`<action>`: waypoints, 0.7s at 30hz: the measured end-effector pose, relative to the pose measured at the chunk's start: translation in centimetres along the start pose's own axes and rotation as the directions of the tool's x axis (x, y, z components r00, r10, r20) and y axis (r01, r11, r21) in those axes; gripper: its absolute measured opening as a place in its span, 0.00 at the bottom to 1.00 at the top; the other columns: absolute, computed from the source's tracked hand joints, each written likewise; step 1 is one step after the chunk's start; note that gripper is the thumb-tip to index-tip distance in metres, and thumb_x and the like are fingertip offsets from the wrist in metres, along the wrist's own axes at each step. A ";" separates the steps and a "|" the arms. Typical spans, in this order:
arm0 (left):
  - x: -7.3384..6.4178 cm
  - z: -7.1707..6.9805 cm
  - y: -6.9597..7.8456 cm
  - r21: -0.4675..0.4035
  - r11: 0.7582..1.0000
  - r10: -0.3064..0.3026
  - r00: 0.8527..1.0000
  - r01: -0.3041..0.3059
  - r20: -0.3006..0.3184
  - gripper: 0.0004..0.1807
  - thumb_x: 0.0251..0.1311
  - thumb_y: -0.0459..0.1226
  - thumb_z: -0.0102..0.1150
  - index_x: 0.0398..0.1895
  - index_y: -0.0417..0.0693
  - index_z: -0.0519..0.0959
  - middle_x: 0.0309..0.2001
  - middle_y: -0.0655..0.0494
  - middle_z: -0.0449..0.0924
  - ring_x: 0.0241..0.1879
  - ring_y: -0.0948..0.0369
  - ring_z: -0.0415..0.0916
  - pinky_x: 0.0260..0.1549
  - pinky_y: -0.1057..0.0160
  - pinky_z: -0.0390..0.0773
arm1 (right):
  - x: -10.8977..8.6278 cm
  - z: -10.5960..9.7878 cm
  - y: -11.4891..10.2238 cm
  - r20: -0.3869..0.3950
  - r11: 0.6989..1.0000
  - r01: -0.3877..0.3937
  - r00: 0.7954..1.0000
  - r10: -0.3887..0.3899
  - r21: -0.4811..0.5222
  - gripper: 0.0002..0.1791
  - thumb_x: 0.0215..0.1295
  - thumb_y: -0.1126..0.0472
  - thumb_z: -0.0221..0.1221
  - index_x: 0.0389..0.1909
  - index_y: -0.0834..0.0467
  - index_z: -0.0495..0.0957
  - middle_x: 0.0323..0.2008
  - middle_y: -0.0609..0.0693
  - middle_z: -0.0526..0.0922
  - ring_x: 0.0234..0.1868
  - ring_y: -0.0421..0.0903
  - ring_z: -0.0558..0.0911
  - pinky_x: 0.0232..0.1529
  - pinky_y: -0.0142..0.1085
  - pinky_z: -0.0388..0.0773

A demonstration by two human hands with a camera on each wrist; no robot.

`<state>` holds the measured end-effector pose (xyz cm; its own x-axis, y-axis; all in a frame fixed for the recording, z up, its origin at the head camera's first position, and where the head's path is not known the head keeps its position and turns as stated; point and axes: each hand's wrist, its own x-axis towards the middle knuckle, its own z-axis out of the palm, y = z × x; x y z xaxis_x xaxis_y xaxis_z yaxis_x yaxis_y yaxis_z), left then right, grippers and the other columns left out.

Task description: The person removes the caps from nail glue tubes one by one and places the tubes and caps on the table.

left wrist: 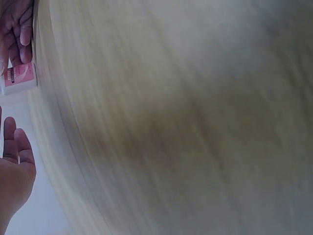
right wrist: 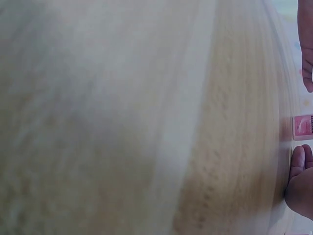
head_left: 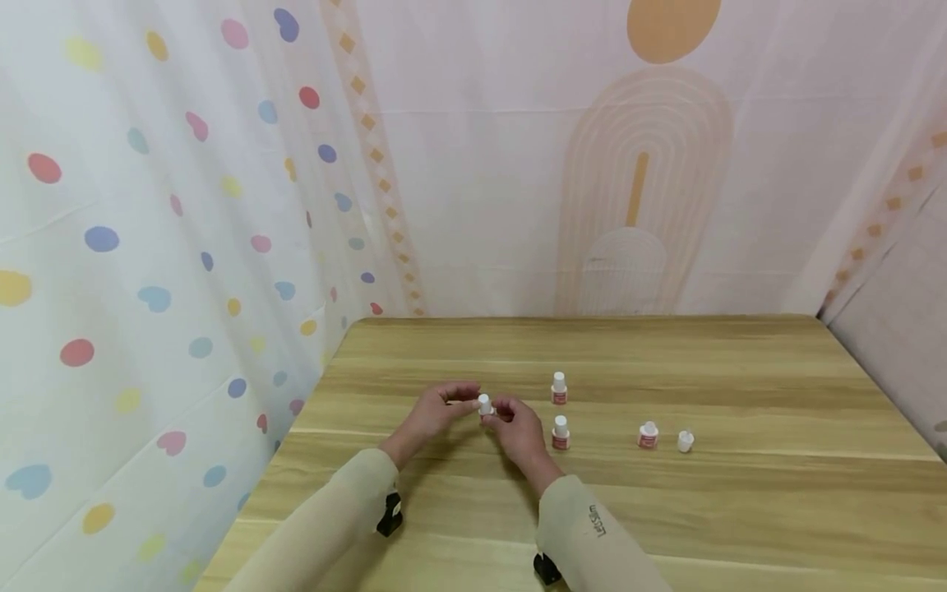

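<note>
Near the middle of the table, a small white-capped bottle stands between the two hands. Its pink label shows in both wrist views, on the bottle at the left edge and the bottle at the right edge. My right hand holds it low on its right side, between thumb and fingers. From the left, my left hand reaches toward the cap, its thumb tip right at the bottle and its other fingers stretched out beyond. In the left wrist view that left hand has its fingers spread apart.
Right of the hands stand two similar capped bottles, a farther bottle and a nearer bottle. Farther right are an uncapped bottle and a loose white cap. Patterned curtains hang behind the wooden table.
</note>
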<state>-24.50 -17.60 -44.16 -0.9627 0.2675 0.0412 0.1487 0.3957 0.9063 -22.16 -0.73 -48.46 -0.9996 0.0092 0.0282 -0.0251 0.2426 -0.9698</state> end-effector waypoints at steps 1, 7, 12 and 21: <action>-0.2 -0.1 0.4 0.002 1.000 0.006 1.000 -0.006 0.006 0.18 0.63 0.32 0.65 0.54 0.31 0.80 0.51 0.44 0.83 0.50 0.55 0.76 0.48 0.59 0.75 | 0.0 0.0 0.0 0.002 1.000 0.007 1.000 -0.007 -0.005 0.15 0.61 0.61 0.69 0.47 0.63 0.81 0.44 0.56 0.83 0.47 0.51 0.79 0.52 0.47 0.76; -0.9 -0.1 1.7 0.005 0.999 0.038 0.999 -0.038 0.014 0.16 0.64 0.32 0.64 0.52 0.31 0.80 0.48 0.46 0.84 0.47 0.59 0.77 0.46 0.59 0.76 | 0.1 -0.1 -0.1 0.008 1.000 0.022 1.000 -0.022 -0.018 0.12 0.62 0.61 0.68 0.44 0.62 0.82 0.41 0.53 0.83 0.44 0.49 0.78 0.50 0.45 0.75; -0.9 -0.1 1.7 0.011 0.999 0.032 0.999 -0.032 0.023 0.15 0.63 0.32 0.64 0.51 0.32 0.81 0.47 0.47 0.85 0.46 0.60 0.77 0.46 0.60 0.75 | 0.1 -0.1 -0.2 0.019 0.999 0.024 1.000 -0.023 -0.021 0.10 0.63 0.61 0.67 0.42 0.61 0.83 0.38 0.51 0.82 0.42 0.47 0.77 0.47 0.43 0.75; 0.6 0.4 -1.7 -0.001 1.000 0.015 1.000 -0.015 0.011 0.12 0.63 0.34 0.65 0.48 0.38 0.85 0.46 0.48 0.85 0.46 0.60 0.78 0.47 0.58 0.76 | -0.1 -0.2 -0.4 0.025 0.998 0.050 0.998 -0.049 -0.028 0.09 0.62 0.62 0.67 0.40 0.62 0.82 0.36 0.50 0.82 0.40 0.46 0.77 0.44 0.42 0.74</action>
<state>-25.20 -17.77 -45.81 -0.9580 0.2825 0.0500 0.1626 0.3912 0.9058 -22.06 -0.64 -48.06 -0.9972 -0.0266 0.0700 -0.0746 0.2695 -0.9601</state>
